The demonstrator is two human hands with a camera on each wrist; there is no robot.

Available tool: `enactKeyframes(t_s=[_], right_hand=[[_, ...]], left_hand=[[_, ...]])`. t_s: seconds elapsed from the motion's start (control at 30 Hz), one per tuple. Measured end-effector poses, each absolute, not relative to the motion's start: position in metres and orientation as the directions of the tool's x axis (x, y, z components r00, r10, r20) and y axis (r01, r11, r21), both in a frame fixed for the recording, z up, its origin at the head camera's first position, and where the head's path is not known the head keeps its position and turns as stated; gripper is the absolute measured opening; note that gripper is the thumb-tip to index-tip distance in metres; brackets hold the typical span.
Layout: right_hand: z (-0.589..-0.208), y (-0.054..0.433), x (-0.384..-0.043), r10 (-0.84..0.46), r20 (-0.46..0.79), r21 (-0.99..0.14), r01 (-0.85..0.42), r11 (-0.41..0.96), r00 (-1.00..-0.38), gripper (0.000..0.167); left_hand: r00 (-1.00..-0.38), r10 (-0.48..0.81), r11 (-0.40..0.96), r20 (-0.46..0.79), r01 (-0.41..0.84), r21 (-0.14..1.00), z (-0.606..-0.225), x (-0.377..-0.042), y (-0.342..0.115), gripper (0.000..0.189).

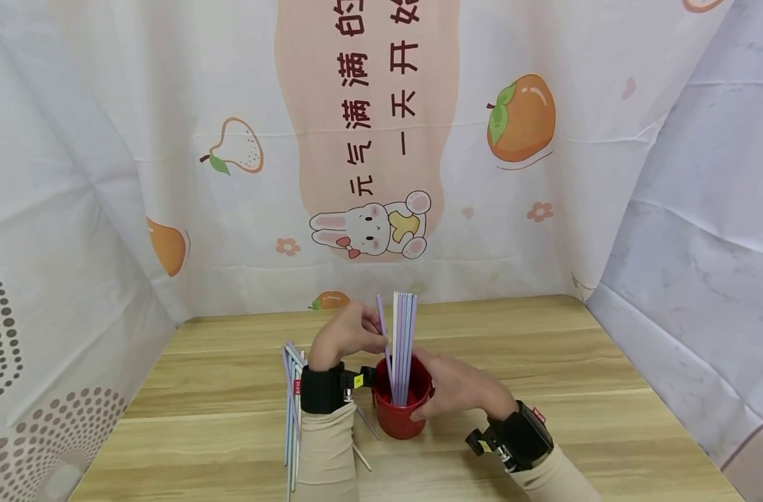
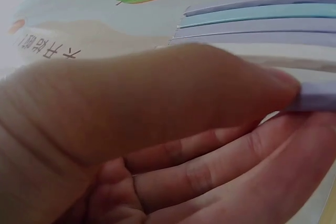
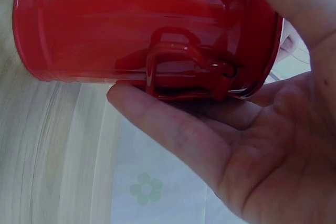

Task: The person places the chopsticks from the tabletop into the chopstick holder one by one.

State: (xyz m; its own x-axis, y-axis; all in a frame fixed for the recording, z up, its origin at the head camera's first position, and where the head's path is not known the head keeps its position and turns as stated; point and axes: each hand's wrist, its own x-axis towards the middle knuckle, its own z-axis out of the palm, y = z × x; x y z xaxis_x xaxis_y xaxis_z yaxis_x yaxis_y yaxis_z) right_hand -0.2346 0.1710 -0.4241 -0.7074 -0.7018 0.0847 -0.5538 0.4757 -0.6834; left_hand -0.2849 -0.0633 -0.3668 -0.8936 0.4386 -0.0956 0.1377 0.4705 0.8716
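In the head view a small red bucket (image 1: 402, 424) stands upright on the table, with a bundle of long pastel straws (image 1: 404, 335) in purple, white and blue rising from it. My left hand (image 1: 350, 335) pinches one purple straw (image 1: 382, 317) between thumb and fingers; its lower end is inside the bucket. In the left wrist view the thumb presses on that purple straw (image 2: 317, 97), beside the other straws (image 2: 252, 13). My right hand (image 1: 457, 383) holds the bucket's right side. In the right wrist view its fingers lie along the bucket wall (image 3: 94, 30) near a red handle loop (image 3: 176, 51).
More pastel straws (image 1: 290, 411) lie loosely on the wooden table (image 1: 218, 404), left of and partly under the left forearm. A printed cloth (image 1: 231, 223) hangs behind the table, with further cloth at both sides.
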Motion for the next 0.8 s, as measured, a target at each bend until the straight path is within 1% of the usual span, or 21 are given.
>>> enactKeyframes(t_s=[0.2,0.33,0.43,0.53,0.6,0.8], right_hand=[[-0.424,0.168,-0.235,-0.706,0.095,-0.679,-0.564,0.469,-0.702,0.085],[-0.423,0.166,-0.235,-0.700,0.080,-0.687,-0.548,0.476,-0.709,0.083],[-0.423,0.165,-0.235,-0.697,0.068,-0.690,-0.538,0.484,-0.714,0.082],[-0.424,0.166,-0.234,-0.700,0.065,-0.693,-0.537,0.481,-0.711,0.082],[-0.424,0.167,-0.234,-0.698,0.069,-0.690,-0.540,0.482,-0.712,0.082],[-0.425,0.171,-0.234,-0.698,0.094,-0.678,-0.559,0.477,-0.710,0.079]], left_hand=[[-0.882,0.459,0.519,-0.109,0.167,0.839,-0.365,-0.283,-0.075,0.018],[-0.898,0.425,0.551,-0.113,0.158,0.819,-0.364,-0.278,-0.091,0.029],[-0.932,0.344,0.568,-0.118,0.106,0.816,-0.366,-0.275,-0.109,0.038],[-0.956,0.255,0.566,-0.143,0.027,0.824,-0.369,-0.272,-0.131,0.044],[-0.964,0.202,0.560,-0.174,-0.032,0.828,-0.373,-0.272,-0.145,0.046],[-0.967,0.099,0.595,-0.233,-0.130,0.793,-0.382,-0.270,-0.182,0.050]])
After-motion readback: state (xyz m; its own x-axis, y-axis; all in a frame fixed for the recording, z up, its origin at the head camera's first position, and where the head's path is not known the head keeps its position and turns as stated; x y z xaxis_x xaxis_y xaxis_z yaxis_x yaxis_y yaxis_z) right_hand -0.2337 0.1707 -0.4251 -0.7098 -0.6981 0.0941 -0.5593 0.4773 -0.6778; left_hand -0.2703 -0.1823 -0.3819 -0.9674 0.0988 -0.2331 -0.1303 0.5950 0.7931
